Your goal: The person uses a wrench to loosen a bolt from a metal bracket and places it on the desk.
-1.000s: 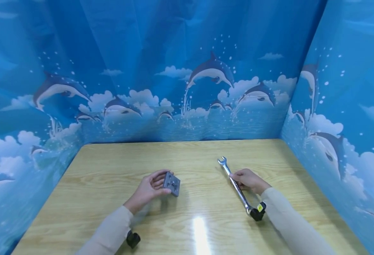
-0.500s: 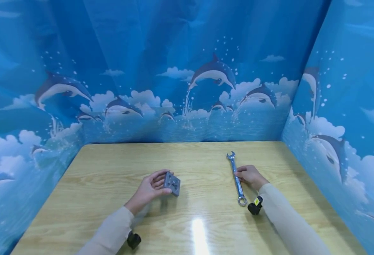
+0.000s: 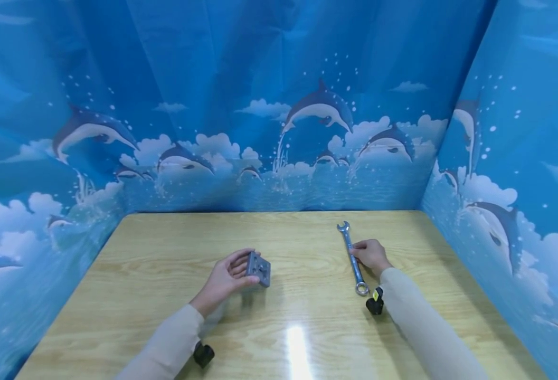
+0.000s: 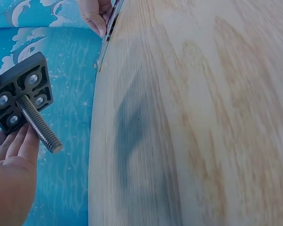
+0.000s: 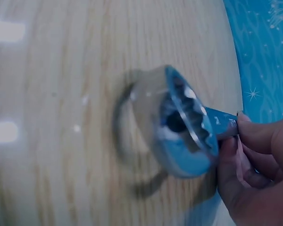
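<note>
A square dark grey plate with a threaded bolt (image 4: 40, 123) standing out of its middle is held by my left hand (image 3: 225, 277), thumb on one edge and fingers on another. Four-cornered and studded, the plate (image 3: 258, 269) is raised over the table left of centre. My right hand (image 3: 372, 255) pinches a chrome combination wrench (image 3: 356, 268) by its shank, off to the right. Its open end (image 3: 343, 227) points to the far side and its ring end (image 3: 361, 288) toward me. In the right wrist view the toothed ring (image 5: 186, 127) looms large and blurred, close over the wood.
Pale wood-grain table (image 3: 188, 232) lies under both hands. Blue dolphin-printed curtains (image 3: 240, 132) rise along its back and sides. A black wrist camera (image 3: 204, 354) sits under the left sleeve, another camera (image 3: 375, 303) under the right. Light glares off the table's near middle.
The right hand has moved the wrench slightly right and toward the far side, turning it to stand straighter away from me. The left hand with its bolt plate has barely shifted.
</note>
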Available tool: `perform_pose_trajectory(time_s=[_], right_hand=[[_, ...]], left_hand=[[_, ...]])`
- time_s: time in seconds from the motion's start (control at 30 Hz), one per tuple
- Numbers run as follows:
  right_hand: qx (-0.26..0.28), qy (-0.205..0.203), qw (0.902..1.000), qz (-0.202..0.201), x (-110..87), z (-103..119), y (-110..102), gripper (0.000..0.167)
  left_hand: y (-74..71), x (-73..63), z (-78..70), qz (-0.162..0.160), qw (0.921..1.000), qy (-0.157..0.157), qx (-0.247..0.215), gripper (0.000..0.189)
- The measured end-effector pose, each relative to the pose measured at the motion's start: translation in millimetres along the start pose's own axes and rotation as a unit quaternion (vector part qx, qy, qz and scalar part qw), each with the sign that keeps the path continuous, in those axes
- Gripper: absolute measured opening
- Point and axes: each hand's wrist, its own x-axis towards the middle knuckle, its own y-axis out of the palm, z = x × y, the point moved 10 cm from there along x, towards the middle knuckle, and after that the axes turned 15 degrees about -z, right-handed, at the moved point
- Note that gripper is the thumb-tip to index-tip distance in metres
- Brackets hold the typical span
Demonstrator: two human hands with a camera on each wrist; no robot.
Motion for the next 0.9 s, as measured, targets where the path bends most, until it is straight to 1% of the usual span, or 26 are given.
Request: perform_pose_trajectory(time_s=[0.1, 0.17, 0.3, 0.37, 0.5, 0.63, 0.77, 0.9], right_hand=[[-0.019, -0.005, 0.9997, -0.016, 1.9, 1.5, -1.4, 0.029], [-0.044, -0.019, 0.9984, -0.03, 2.7, 3.8, -3.4, 0.028], [-0.102, -0.057, 0.9909, -0.066, 4.7, 8.9, -8.0, 0.025], [-0.119, -0.072, 0.9873, -0.076, 5.1, 11.2, -8.7, 0.023], [-0.124, -0.077, 0.9858, -0.082, 5.1, 12.7, -7.9, 0.023], [-0.124, -0.069, 0.9862, -0.085, 4.5, 11.3, -7.2, 0.023], [-0.118, -0.066, 0.9873, -0.084, 2.7, 10.4, -7.1, 0.025], [-0.084, -0.06, 0.9901, -0.095, -1.0, 13.4, -11.1, 0.032]], left_hand=[[1.0, 0.7, -2.5, -0.003, 1.0, 0.001, 0.001, 0.075], [1.4, 1.5, -4.0, -0.006, 1.0, 0.004, 0.003, 0.075], [0.5, 3.6, -5.3, -0.017, 0.9998, 0.007, 0.011, 0.076], [0.1, 4.2, -5.6, -0.022, 0.9997, 0.008, 0.013, 0.076], [-0.2, 4.3, -6.6, -0.027, 0.9996, 0.007, 0.008, 0.076], [-0.6, 3.5, -8.8, -0.033, 0.9994, 0.009, 0.006, 0.075], [-2.2, 3.3, -9.7, -0.048, 0.9988, 0.008, 0.009, 0.076], [-3.7, 3.2, -9.9, -0.071, 0.9974, 0.003, 0.012, 0.076]])
